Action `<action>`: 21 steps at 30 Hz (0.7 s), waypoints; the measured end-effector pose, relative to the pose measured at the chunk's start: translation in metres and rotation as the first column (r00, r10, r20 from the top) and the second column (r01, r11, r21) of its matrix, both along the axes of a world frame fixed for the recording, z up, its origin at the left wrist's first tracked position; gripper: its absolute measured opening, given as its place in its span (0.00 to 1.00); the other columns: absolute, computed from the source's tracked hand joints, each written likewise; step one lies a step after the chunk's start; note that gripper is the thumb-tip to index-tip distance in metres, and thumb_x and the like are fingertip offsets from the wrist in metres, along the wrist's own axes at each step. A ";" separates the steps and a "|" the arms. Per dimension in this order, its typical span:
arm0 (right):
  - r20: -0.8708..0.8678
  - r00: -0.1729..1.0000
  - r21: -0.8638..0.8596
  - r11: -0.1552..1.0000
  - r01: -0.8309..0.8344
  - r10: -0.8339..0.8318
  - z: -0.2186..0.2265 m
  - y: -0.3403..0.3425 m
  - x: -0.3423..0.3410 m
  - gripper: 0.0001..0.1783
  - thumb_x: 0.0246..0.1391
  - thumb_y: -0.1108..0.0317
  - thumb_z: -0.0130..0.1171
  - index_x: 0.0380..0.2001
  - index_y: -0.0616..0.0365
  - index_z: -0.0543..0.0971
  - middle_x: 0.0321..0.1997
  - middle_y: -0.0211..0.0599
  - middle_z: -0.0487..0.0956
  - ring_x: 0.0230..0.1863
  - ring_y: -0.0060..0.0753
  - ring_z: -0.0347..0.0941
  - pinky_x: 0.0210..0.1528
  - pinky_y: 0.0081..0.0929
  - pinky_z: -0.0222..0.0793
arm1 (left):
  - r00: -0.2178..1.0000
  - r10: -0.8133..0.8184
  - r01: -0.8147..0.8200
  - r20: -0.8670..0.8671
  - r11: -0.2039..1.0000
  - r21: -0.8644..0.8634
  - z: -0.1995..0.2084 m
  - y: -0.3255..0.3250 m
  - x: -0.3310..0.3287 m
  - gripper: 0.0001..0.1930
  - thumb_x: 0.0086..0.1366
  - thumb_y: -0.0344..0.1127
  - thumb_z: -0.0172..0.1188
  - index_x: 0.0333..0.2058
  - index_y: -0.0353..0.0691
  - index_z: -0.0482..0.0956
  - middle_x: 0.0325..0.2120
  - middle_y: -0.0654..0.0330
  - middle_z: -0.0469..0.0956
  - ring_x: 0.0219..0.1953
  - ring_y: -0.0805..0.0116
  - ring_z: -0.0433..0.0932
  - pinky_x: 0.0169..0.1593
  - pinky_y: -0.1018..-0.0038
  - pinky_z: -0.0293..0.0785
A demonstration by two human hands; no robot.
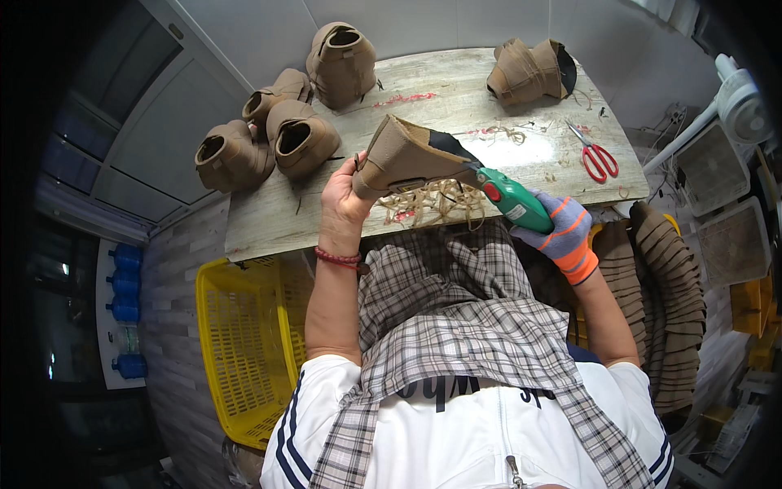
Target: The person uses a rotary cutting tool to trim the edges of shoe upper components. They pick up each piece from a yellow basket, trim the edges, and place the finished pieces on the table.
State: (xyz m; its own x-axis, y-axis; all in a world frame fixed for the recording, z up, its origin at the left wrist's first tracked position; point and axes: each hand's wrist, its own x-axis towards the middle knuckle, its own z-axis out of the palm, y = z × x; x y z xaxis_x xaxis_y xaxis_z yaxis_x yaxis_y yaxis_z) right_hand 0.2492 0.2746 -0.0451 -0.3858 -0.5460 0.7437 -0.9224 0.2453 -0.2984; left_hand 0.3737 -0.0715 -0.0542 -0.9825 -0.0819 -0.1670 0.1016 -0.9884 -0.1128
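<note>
My bare left hand [344, 194] grips a brown shoe upper [401, 160] by one end, holding it above the near part of the table. In my right hand [565, 234], which wears a grey and orange striped glove, is a green handheld electric cutter [513, 200] with a red button. The cutter's tip meets the dark-lined edge of the upper; whether it touches the material cannot be made out. Beneath them lies a tangle of thin tan trimmings [436, 202] on the wooden tabletop [273, 216].
Several brown shoe uppers [306, 138] stand at the table's left end, another group [529, 72] at the far right. Red-handled scissors [599, 160] lie on the right. Below are a yellow crate [244, 342] at left and stacked brown pieces [668, 301] at right. A white fan [740, 106] stands beyond.
</note>
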 end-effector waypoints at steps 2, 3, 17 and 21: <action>-0.025 1.000 -0.010 1.000 -0.019 0.018 -0.001 -0.003 -0.002 0.33 0.23 0.56 0.80 0.38 0.55 0.81 0.23 0.38 0.79 0.21 0.40 0.73 0.25 0.31 0.69 | 1.000 0.012 -0.012 0.023 1.000 -0.019 0.000 -0.001 -0.003 0.10 0.68 0.27 0.44 0.39 0.26 0.72 0.39 0.43 0.78 0.43 0.50 0.78 0.53 0.51 0.74; -0.006 1.000 0.005 1.000 -0.012 0.012 -0.001 -0.002 -0.002 0.33 0.23 0.57 0.79 0.39 0.55 0.81 0.25 0.38 0.79 0.22 0.39 0.74 0.26 0.30 0.69 | 0.999 0.018 -0.017 0.034 0.999 -0.028 0.001 -0.001 -0.004 0.10 0.68 0.27 0.44 0.39 0.26 0.72 0.39 0.44 0.78 0.44 0.50 0.78 0.54 0.51 0.74; 0.155 0.988 -0.094 0.995 0.012 0.003 0.001 -0.024 0.011 0.33 0.26 0.55 0.79 0.39 0.58 0.81 0.25 0.42 0.80 0.21 0.43 0.74 0.26 0.30 0.71 | 0.900 0.376 -0.428 -0.221 0.656 -0.622 0.041 0.068 -0.001 0.14 0.70 0.29 0.48 0.51 0.33 0.72 0.52 0.53 0.74 0.54 0.61 0.74 0.59 0.60 0.70; 0.430 0.903 -0.045 0.999 0.008 0.012 0.001 -0.027 0.015 0.32 0.30 0.55 0.78 0.39 0.61 0.80 0.28 0.44 0.81 0.25 0.40 0.77 0.30 0.28 0.74 | 0.837 0.360 -0.543 -0.413 0.440 -0.716 0.038 0.072 -0.002 0.15 0.69 0.28 0.50 0.53 0.36 0.72 0.52 0.56 0.75 0.53 0.64 0.74 0.58 0.62 0.70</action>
State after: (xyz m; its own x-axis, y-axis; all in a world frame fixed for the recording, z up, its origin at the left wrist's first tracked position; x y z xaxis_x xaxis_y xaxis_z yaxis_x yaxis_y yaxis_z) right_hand 0.2639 0.2480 -0.0444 -0.6727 -0.5171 0.5293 -0.7022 0.2208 -0.6769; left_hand 0.3718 0.0003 -0.0157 -0.7649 -0.5268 0.3706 0.6298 -0.4912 0.6017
